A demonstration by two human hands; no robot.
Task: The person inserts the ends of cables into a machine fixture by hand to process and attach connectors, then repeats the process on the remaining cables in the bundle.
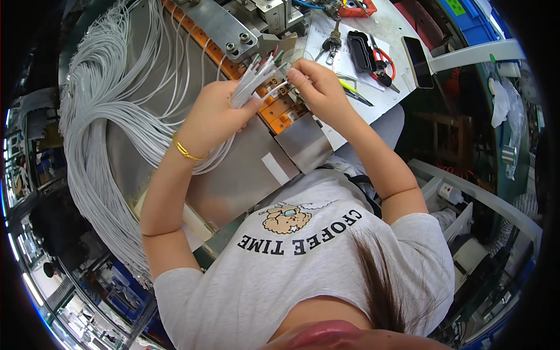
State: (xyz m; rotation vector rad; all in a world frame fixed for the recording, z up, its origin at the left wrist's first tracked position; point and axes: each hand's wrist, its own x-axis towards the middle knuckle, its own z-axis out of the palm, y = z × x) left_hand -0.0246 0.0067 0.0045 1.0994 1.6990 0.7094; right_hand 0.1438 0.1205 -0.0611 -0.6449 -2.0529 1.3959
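Observation:
My left hand [217,112] is closed around a bundle of thin white cables [251,84], their ends fanning up past the thumb. A few ends show small coloured wires. Thumb and fingers of my right hand [319,87] pinch together at the tips of these cables; exactly which end they hold is partly hidden. Below both hands runs an orange fixture rail [279,111] with metal blocks, fixed to a metal bench machine [245,181]. From my left hand the cables trail back toward a large heap of white cable [99,111] on the left.
A steel clamp plate [219,29] stands beyond the hands. On the white tabletop at right lie keys [332,42], a black case [361,51], red-handled scissors [385,63], yellow-green tweezers [353,90] and a phone [417,62]. A red tray [357,8] stands at the back.

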